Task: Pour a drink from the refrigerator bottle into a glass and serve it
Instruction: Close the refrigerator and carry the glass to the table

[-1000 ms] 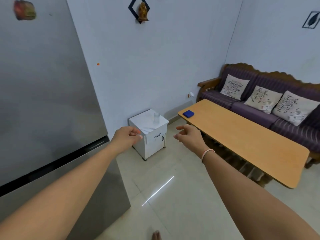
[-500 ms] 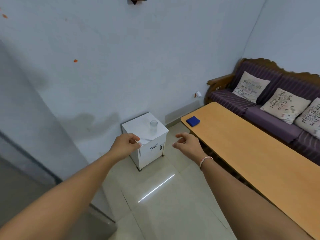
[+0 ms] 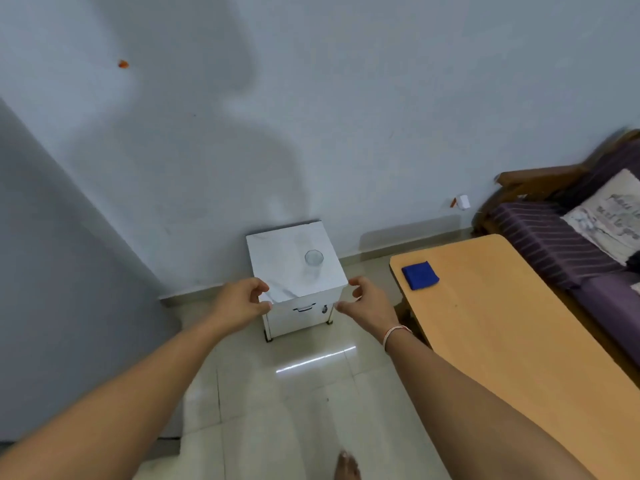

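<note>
A clear empty glass [image 3: 313, 261] stands upright on the white marble-look top of a small cabinet [image 3: 284, 261] against the wall. My left hand [image 3: 240, 301] hovers in front of the cabinet's near-left corner, fingers loosely curled, holding nothing. My right hand [image 3: 363, 301], with a thin bracelet at the wrist, floats off the near-right corner, fingers apart and empty. Both hands are short of the glass. The grey refrigerator side [image 3: 52, 271] fills the left edge. No bottle is in view.
A long wooden table [image 3: 519, 341] runs along the right, with a folded blue cloth [image 3: 420, 275] on its far corner. Behind it is a purple sofa [image 3: 554, 237] with a printed cushion [image 3: 609, 216]. Pale floor tiles [image 3: 294, 410] lie between me and the cabinet; my foot [image 3: 346, 465] shows at the bottom.
The view has swung right and down, away from the refrigerator front, and closer to the white cabinet. Both hands stay outstretched and empty, now framing the cabinet's front corners.
</note>
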